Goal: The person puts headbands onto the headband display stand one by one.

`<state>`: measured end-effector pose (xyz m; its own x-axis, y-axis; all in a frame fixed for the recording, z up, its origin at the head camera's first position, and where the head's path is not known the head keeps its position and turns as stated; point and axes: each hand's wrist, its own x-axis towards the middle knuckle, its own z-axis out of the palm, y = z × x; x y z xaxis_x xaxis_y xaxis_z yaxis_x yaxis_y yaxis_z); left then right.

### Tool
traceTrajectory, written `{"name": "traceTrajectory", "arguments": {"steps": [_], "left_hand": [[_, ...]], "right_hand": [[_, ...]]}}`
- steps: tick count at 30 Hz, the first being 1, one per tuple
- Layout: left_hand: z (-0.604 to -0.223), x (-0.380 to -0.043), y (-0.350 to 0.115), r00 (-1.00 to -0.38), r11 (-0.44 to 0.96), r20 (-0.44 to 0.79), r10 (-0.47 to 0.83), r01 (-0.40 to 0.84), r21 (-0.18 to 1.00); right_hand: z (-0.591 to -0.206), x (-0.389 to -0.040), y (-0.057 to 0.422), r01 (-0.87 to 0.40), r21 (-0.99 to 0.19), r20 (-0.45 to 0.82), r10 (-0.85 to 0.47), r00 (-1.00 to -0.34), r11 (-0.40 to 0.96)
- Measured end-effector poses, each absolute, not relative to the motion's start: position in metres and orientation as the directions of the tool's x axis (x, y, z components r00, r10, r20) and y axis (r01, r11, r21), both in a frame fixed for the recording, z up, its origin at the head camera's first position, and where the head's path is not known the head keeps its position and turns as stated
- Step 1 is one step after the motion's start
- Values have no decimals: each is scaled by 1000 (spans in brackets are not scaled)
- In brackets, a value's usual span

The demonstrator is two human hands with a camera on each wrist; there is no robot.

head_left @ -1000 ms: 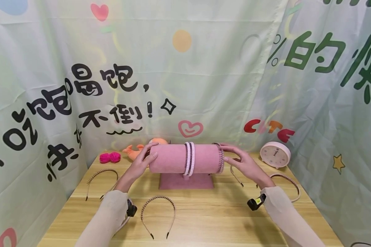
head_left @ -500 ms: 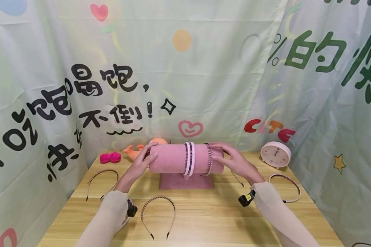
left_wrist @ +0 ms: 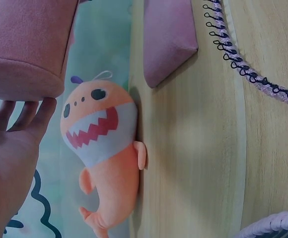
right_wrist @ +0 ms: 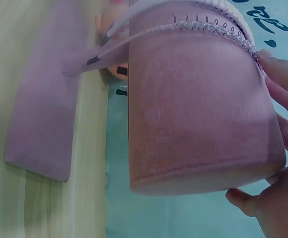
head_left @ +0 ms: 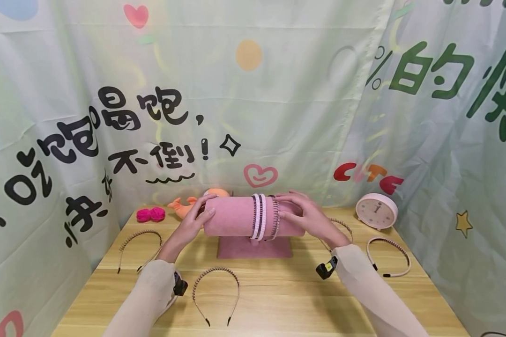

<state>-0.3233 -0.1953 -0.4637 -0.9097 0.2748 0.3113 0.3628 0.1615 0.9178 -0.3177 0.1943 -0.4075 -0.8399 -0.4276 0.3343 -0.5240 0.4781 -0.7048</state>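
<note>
A pink velvet roll stand [head_left: 236, 216] sits on its pink base [head_left: 254, 248] toward the far middle of the wooden tabletop [head_left: 278, 299]. The left hand [head_left: 192, 223] rests against the roll's left end, fingers straight and spread over the end face, its grip closed on nothing; the left wrist view shows the fingertips [left_wrist: 40, 110] touching the rim of that end. The right hand [head_left: 308, 216] lies over the right part of the roll, its fingers curved over the top and pressing on a dark beaded headband [head_left: 274, 218] that sits around the roll. I cannot tell whether this grip pinches the band or only pushes it. The beaded headband stands just to the right of two pink headbands [head_left: 259, 216] already around the roll, near them but not quite touching.

On the tabletop lie more headbands: one at the near middle [head_left: 216, 290], one at the left [head_left: 138, 243], a pale one at the right [head_left: 390, 255], and one partly hidden behind the right wrist [head_left: 341, 224]. At the far edge are an orange plush shark [left_wrist: 104, 148], a magenta yarn ball [head_left: 150, 214] and a pink round clock [head_left: 375, 211]. A printed green cloth backdrop [head_left: 278, 93] hangs behind.
</note>
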Motion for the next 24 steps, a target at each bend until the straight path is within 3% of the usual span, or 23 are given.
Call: {"name": "traceTrajectory", "arguments": {"steps": [24], "left_hand": [[-464, -324, -194, -901, 159, 335, 276, 387, 908]], "right_hand": [[-401, -315, 172, -591, -585, 399, -438, -806, 555]]}}
